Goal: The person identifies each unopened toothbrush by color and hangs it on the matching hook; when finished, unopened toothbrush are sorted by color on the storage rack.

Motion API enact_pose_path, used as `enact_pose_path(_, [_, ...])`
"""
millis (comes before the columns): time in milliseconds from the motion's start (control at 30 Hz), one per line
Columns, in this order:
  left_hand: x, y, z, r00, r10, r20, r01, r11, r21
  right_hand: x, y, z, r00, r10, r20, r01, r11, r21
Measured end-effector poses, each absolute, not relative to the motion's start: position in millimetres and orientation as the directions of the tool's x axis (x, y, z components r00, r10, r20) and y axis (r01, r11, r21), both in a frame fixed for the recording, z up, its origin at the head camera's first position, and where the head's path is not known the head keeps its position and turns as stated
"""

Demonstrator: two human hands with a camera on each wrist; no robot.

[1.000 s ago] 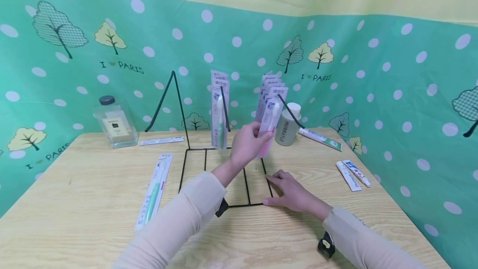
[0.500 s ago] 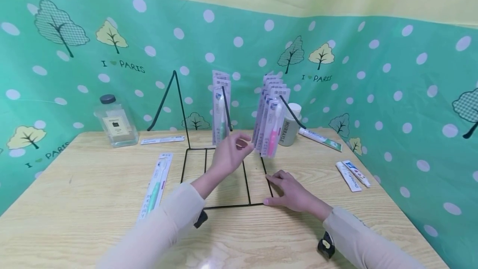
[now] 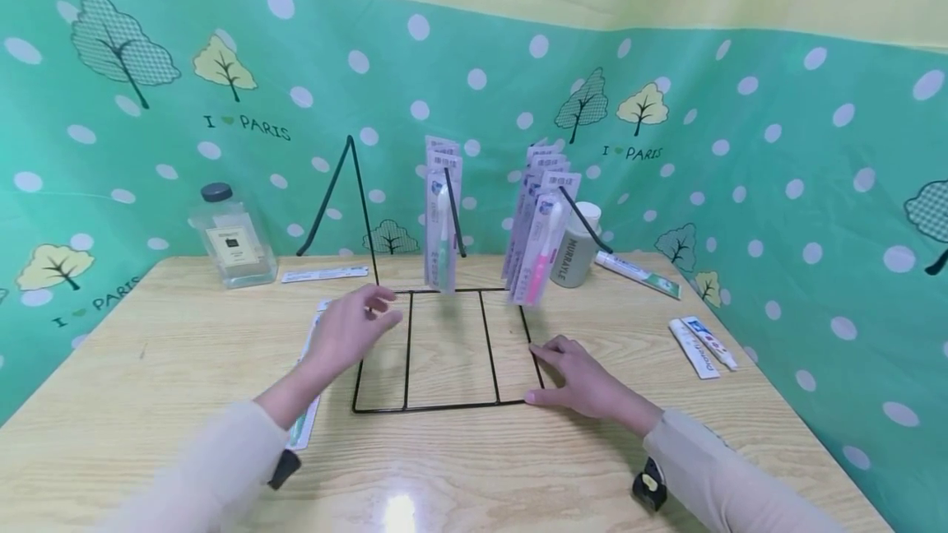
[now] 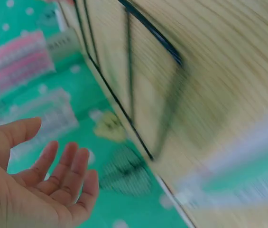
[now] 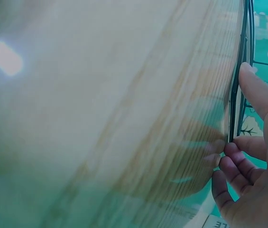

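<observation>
My left hand point(image 3: 354, 334) is in the air over the left side of a black wire display rack point(image 3: 489, 344). Its fingers are loosely bent with nothing between them, as the left wrist view also shows. Below and behind this hand lies a packaged green toothbrush point(image 3: 302, 426), partly hidden by it. At the rack's front right corner my right hand point(image 3: 581, 381) holds the base wire, thumb on the front bar and fingers on the side bar. Packaged toothbrushes hang on two hooks: a green one point(image 3: 443, 245) leads the middle row, a pink one point(image 3: 544, 249) the right row. The left hook holds nothing.
A clear bottle point(image 3: 235, 245) with a dark cap and a slim box point(image 3: 324, 275) are at the back left. Behind the right hook stands a grey MURRAYLE bottle point(image 3: 576, 253). Toothpaste tubes point(image 3: 637, 274) lie on the right. A patterned curtain point(image 3: 474, 105) encloses the table.
My left hand let go of the pink toothbrush pack, which now hangs on the right hook, and moved left and down towards the table. The right hand stayed at the rack's corner.
</observation>
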State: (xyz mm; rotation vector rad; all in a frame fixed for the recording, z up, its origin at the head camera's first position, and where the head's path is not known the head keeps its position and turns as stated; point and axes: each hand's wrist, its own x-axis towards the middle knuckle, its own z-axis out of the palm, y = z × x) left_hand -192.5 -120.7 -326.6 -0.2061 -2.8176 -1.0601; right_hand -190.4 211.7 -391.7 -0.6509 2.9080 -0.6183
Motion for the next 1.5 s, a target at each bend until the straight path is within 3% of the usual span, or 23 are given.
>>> enact_pose_path(100, [-188, -151, -328, -0.99, 0.063, 0.127, 0.126, 0.802, 0.584, -191, 212, -392, -0.904, -0.428, -0.001, -0.391, 0.827, -0.403])
enact_pose_path(267, [-185, -191, -334, -0.999, 0.009, -0.045, -0.015, 0.862, 0.507, -192, 214, -393, -0.906, -0.422, 0.001, -0.388, 0.832, -0.397])
enact_pose_path(467, [-184, -214, -348, -0.981, -0.011, -0.194, -0.102, 0.88, 0.465, -192, 213, -392, -0.911, -0.413, -0.001, -0.378, 0.836, -0.397])
enact_pose_path(867, [-183, -209, -362, -0.976, -0.058, -0.212, -0.149, 0.883, 0.445, -191, 214, -394, -0.897, -0.442, 0.014, -0.409, 0.816, -0.409])
enact_pose_path(1167, [-188, -207, -360, -0.958, -0.073, -0.278, -0.21, 0.839, 0.502, -191, 213, -394, -0.9, -0.436, 0.006, -0.399, 0.818, -0.414])
enact_pose_path(1500, [-193, -211, -366, -0.928, -0.097, -0.36, -0.321, 0.699, 0.639, -192, 213, -395, -0.903, -0.43, 0.002, -0.392, 0.823, -0.412])
